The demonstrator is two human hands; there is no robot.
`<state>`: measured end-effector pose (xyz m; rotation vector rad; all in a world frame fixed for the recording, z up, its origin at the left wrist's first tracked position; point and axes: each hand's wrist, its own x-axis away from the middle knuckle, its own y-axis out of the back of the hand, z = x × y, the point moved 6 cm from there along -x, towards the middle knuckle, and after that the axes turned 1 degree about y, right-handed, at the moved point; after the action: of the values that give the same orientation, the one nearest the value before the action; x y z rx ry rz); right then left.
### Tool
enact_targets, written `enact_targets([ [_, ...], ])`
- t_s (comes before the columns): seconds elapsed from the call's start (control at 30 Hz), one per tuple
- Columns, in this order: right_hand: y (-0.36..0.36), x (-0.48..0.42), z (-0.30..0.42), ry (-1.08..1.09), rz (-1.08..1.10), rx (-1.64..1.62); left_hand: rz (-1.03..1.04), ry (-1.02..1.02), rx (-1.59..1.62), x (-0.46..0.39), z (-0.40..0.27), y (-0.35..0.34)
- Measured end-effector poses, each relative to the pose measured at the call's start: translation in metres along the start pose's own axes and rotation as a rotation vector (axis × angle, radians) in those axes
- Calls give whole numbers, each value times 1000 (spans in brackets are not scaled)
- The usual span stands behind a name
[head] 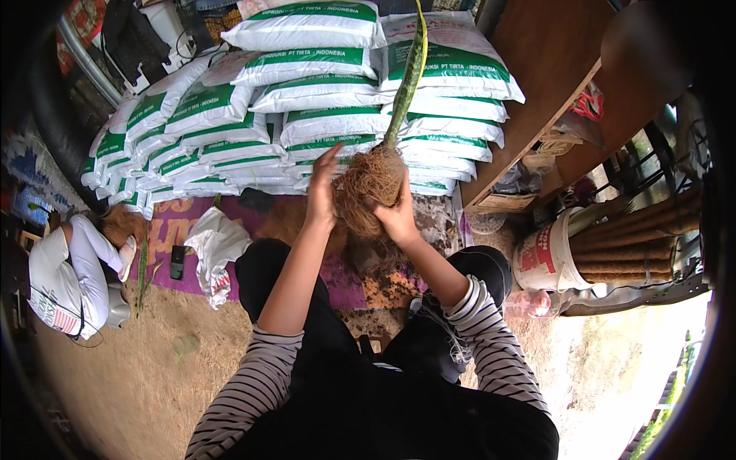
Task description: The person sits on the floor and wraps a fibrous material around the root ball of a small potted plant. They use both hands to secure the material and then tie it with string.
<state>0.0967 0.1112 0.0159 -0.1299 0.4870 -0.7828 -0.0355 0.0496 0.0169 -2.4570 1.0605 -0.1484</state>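
Observation:
In the head view, my right hand [397, 211] grips a ball of brown fibre, coconut coir by its look [375, 178], from the right and below, with the thumb across its front. A long snake plant leaf [407, 86], green with yellow edges, stands up out of the ball's top. On the other side, my left hand [323, 190] is raised beside the fibre, slightly blurred, fingers extended and palm turned towards it; whether it touches loose strands cannot be told. Stray fibres hang below the ball, above dark soil scattered on a purple printed sheet [345, 287].
White and green sacks [333, 89] are piled ahead. A white plastic bag [215, 247] and black phone-like object [178, 263] lie left. Another person [72, 276] sits far left. A bucket [546, 253] holding brown fibre poles stands right, beside a wooden cabinet [540, 75].

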Motion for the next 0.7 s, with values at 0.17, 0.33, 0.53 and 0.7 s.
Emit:
enact_targets([
  [0.17, 11, -16, 18, 156, -96, 397, -276, -411, -235, 10, -40, 26],
  [0.33, 1, -15, 36, 226, -89, 664, 106, -874, -891, 47, -62, -42],
  [0.53, -12, -7, 45, 257, 1, 687, 364, -507, -554, 36, -30, -41],
  [0.7, 0, -11, 6, 52, 50, 358, 413, -415, -356, 20, -20, -34],
])
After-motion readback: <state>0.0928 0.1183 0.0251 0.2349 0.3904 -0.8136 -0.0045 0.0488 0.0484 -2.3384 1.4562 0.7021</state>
